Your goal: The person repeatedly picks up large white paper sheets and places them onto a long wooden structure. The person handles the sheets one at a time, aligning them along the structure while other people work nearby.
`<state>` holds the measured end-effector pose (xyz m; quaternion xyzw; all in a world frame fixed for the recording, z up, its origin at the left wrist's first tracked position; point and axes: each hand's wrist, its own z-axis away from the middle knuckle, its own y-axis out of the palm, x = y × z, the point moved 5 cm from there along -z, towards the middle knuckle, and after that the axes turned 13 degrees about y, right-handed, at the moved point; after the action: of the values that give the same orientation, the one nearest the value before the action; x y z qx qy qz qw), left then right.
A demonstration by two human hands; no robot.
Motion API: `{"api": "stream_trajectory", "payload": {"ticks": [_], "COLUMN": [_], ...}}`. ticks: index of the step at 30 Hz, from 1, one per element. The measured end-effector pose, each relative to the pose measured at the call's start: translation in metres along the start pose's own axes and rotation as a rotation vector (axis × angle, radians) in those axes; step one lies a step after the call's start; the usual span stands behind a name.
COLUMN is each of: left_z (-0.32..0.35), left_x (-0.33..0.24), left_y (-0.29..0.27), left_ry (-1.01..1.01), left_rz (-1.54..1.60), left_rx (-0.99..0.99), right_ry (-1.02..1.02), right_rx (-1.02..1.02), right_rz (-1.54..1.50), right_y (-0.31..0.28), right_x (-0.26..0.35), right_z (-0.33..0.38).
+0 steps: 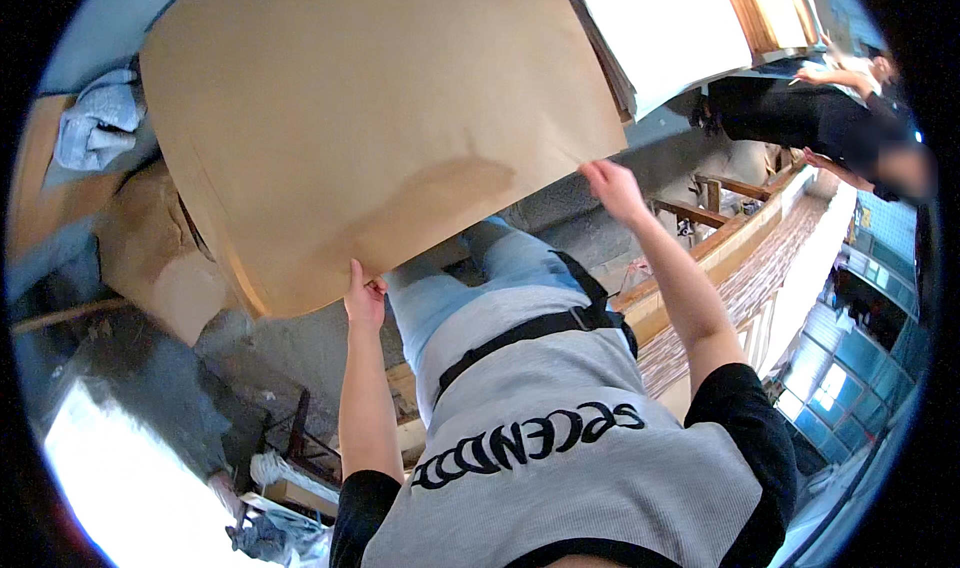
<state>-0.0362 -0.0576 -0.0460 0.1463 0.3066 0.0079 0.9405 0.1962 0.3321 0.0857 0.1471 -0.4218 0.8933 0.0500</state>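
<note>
Left hand [366,295] pinching near edge of large brown sheet [380,98], right hand [613,190] gripping same edge by right corner; sheet spread before legs [430,313], beside white stack [660,33]; uneven pull between hands could crease or skew it

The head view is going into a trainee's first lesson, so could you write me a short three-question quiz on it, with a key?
1. Multiple choice: at which edge of the brown sheet is the left hand?
A) the far edge
B) the near edge
C) the right edge

2. True or false: in the picture, a bunched pale grey-blue cloth is to the left of the sheet.

3. Short answer: which of the wearer's hands is closer to the sheet's near right corner?

Key: 1. B. 2. True. 3. The right hand.
</note>
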Motion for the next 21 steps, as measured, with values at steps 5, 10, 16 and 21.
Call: {"api": "stream_trajectory", "payload": {"ticks": [5,10,16,21], "left_z": [0.012,0.009,0.005,0.001], "left_x": [0.024,0.057,0.071,0.084], "left_y": [0.012,0.031,0.048,0.046], "left_ry": [-0.012,-0.054,-0.079,-0.147], "left_rz": [0.208,0.297,0.352,0.38], "left_rx": [-0.012,-0.069,-0.067,-0.16], "right_ry": [-0.346,-0.373,-0.457,-0.458], "right_rx": [-0.192,-0.02,-0.095,-0.07], "right_rz": [0.324,0.745,0.742,0.731], "right_y": [-0.019,-0.01,-0.017,-0.009], "right_x": [0.033,0.025,0.049,0.032], "right_z": [-0.026,-0.022,-0.018,-0.024]}}
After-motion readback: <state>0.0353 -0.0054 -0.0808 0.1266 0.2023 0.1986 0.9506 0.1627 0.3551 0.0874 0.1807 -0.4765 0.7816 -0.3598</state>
